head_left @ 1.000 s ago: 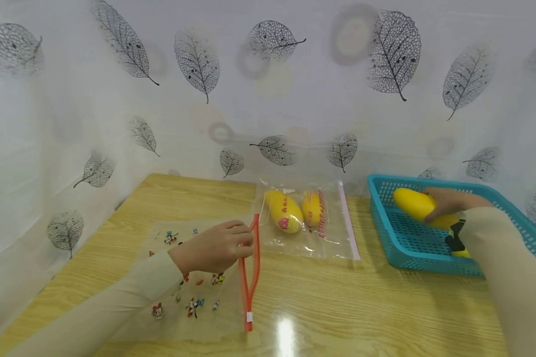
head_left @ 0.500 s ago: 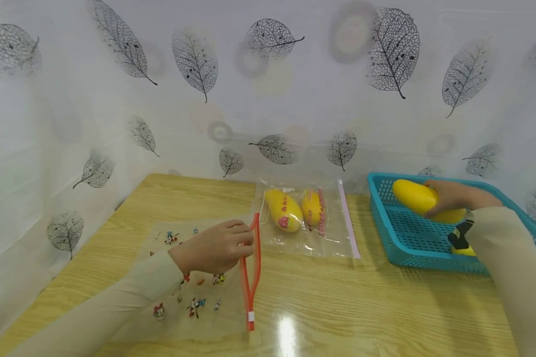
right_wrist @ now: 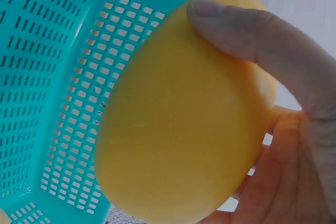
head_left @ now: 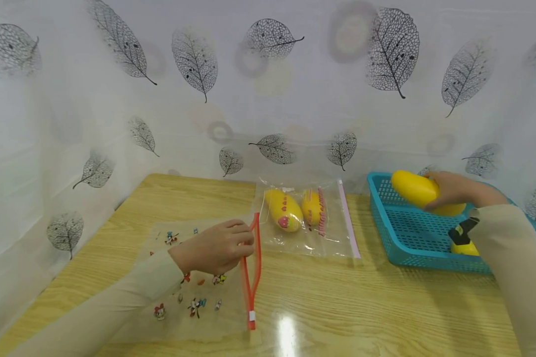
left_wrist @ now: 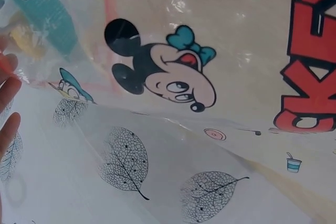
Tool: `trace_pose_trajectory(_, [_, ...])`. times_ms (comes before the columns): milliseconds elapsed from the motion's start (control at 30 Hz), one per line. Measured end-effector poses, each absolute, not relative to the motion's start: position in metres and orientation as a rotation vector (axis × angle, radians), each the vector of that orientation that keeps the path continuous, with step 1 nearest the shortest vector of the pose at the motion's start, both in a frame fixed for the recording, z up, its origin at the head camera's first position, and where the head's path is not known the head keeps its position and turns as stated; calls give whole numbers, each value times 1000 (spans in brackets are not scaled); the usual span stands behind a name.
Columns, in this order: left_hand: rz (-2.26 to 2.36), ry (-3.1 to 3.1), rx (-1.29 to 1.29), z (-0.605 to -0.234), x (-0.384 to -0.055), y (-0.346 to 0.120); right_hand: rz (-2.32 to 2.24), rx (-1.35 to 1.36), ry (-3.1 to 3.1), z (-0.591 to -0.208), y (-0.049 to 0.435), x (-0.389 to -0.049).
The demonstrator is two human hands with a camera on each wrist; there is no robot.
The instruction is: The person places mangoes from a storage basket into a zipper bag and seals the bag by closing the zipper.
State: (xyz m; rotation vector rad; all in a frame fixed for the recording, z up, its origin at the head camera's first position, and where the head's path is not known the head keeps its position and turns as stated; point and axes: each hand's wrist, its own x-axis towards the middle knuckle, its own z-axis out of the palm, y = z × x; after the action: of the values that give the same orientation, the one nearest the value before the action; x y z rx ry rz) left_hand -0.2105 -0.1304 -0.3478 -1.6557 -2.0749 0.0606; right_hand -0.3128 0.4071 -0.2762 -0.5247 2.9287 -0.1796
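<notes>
My right hand [head_left: 464, 191] grips a smooth yellow mango [head_left: 413, 188] over the blue basket [head_left: 424, 260], thumb on one side and fingers beneath. In the right wrist view the mango [right_wrist: 178, 114] fills the middle, thumb [right_wrist: 247, 32] across its upper end. On the left, my left hand [head_left: 216, 248] pinches the mouth of a clear zip bag [head_left: 169, 325] printed with cartoon figures. Its red zip strip [head_left: 258, 248] parts into two lines below the fingers, down to a white slider [head_left: 252, 316]. Cartoon print [left_wrist: 173, 72] shows large in the left wrist view.
A second clear zip bag [head_left: 290, 245] with a pink-lilac strip lies at the back centre, two mangoes [head_left: 288, 213] inside. Another yellow piece [head_left: 464, 248] sits in the basket, partly hidden by the right wrist camera. A leaf-print curtain [head_left: 295, 99] hangs behind the wooden table [head_left: 339, 307].
My right hand has raised the mango from inside the basket to about the height of its back rim. The left hand keeps its place on the bag.
</notes>
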Motion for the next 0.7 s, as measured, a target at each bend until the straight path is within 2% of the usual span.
trace_pose_trajectory(700, [88,-2030,-1666,-347,-212,-129,-241,-665,2998,-255,374,-304])
